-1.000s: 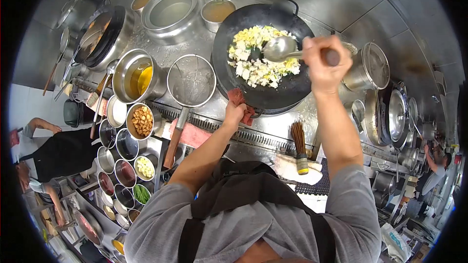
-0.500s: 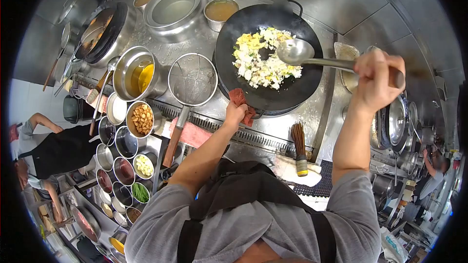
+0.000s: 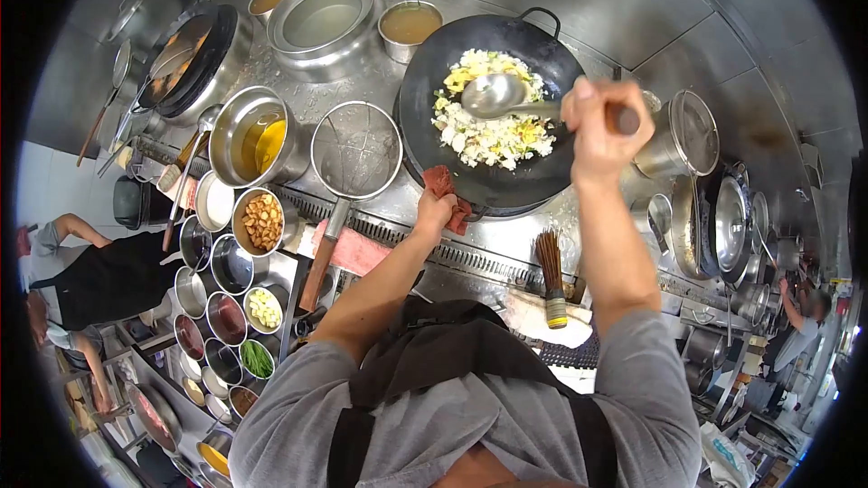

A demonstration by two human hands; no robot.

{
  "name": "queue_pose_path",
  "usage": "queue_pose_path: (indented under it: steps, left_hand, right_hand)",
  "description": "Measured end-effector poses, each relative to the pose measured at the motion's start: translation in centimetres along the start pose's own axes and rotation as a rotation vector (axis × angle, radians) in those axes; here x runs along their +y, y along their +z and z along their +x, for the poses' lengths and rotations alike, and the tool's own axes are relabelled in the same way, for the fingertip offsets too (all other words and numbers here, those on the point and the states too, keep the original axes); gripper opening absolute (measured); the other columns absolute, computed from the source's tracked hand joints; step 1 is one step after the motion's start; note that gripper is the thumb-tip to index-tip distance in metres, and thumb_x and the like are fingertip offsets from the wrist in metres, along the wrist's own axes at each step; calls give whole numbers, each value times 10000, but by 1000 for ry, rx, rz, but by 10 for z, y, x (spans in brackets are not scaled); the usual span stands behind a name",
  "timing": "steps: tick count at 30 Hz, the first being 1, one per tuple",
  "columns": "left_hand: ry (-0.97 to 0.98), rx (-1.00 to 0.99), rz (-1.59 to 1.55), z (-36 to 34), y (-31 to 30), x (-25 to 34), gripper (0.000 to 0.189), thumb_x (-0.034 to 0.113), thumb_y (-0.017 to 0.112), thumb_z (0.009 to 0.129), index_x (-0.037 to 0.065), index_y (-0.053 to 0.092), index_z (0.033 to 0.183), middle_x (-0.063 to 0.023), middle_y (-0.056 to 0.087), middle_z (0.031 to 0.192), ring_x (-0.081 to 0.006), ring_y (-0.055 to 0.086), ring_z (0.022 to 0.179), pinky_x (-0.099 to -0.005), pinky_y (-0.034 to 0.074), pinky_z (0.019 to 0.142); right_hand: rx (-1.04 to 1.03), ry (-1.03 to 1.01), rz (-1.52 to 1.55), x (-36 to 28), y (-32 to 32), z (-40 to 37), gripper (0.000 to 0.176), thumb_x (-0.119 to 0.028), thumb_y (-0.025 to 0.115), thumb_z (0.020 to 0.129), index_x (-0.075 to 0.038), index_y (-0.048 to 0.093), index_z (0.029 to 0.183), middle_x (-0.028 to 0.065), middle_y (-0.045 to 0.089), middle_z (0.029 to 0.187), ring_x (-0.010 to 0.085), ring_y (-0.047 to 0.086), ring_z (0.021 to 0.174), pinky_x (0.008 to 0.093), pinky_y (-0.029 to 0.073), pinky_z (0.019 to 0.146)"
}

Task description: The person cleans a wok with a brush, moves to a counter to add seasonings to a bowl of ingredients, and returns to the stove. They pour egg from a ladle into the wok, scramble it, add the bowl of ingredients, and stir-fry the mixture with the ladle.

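Observation:
A black wok (image 3: 524, 41) sits on the steel stove and holds white rice mixed with yellow egg and green bits (image 3: 497, 140). My left hand (image 3: 437, 211) is closed round a folded red cloth (image 3: 440, 183) at the wok's near rim, where a loop handle partly shows. My right hand (image 3: 608, 126) grips the wooden handle of a large steel ladle (image 3: 494, 96). The ladle's bowl is over the rice, left of the wok's centre; whether it touches the food is unclear.
Left of the wok lie a wire strainer (image 3: 357, 149) and a pot of yellow oil (image 3: 249, 137). Ingredient pots, one with brown cubes (image 3: 262, 221), stand lower left. A bamboo brush (image 3: 553, 280) lies near the front. Co-workers (image 3: 108, 280) are at the left and far right.
My right hand and the ladle have moved left, bringing the ladle's bowl further across the rice. The wok has tilted or shifted slightly. My left hand has stayed at its rim with the cloth.

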State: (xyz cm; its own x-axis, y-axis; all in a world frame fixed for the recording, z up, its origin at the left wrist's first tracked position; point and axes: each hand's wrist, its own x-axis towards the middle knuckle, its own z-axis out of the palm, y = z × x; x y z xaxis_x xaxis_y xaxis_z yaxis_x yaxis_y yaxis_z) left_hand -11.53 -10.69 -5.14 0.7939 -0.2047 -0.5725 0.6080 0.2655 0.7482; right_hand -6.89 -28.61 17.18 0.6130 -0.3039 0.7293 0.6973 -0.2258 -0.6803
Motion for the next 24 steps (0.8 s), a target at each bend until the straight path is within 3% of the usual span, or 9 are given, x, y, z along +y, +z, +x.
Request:
queue_pose_path:
  steps: [3,6,8,12,14,18,20,22,24]
  left_hand:
    - [-8,-10,-9,3,-3,1,217,-1,441,730,-56,522,923,-179,628,727,-238,566,484,-373,495,377]
    - [-12,-29,1,4,-4,-1,218,1,443,723,-55,529,916,-180,628,724,-239,565,486,-372,496,379]
    - [-12,-39,14,3,-5,-2,218,3,445,719,-54,533,910,-180,627,722,-241,566,487,-372,496,380]
    - [-24,-67,8,0,-5,1,210,8,448,719,-54,542,896,-176,625,721,-243,574,495,-374,503,387]
    - [-24,-48,27,2,-4,0,202,9,447,720,-52,543,886,-175,624,720,-243,574,495,-375,507,391]
    - [2,-57,16,5,-9,-3,186,9,446,730,-44,535,884,-172,625,731,-247,581,503,-373,516,400]
    - [-23,-83,24,5,-7,-2,182,11,447,735,-41,533,887,-172,626,737,-248,584,506,-372,518,402]
    - [0,-36,14,7,-7,-5,188,13,451,742,-39,534,903,-169,626,735,-248,588,511,-368,517,397]
    - [-4,-58,29,5,-7,-1,185,13,453,743,-37,535,901,-167,627,734,-249,590,515,-371,518,398]
  right_hand:
    - [152,117,128,-36,-3,35,165,47,637,798,-7,509,709,59,518,544,122,462,446,270,389,435]
    - [50,-78,331,-42,-24,51,163,57,601,813,-9,498,704,59,495,530,125,446,428,293,386,399]
    - [312,86,73,-14,0,39,199,58,597,814,-18,463,688,61,485,515,119,448,425,291,381,396]
    - [224,233,192,-11,-2,37,204,32,621,807,-28,473,680,56,484,510,113,441,420,290,380,404]
    - [256,203,100,-39,-11,50,189,14,620,809,-25,468,702,57,466,504,120,437,413,287,375,404]
    - [33,91,244,-68,-14,16,183,13,650,782,-32,506,678,48,492,544,132,471,454,253,384,450]
    - [-36,143,25,-16,-20,-21,167,2,696,749,-27,552,668,51,562,594,126,527,524,242,409,515]
    - [-145,102,-141,-14,-18,-16,167,-25,739,720,-25,583,661,48,617,648,115,564,584,237,419,562]
    - [34,22,-85,-24,-18,0,147,0,707,746,-16,575,683,55,597,614,123,545,546,244,423,510]
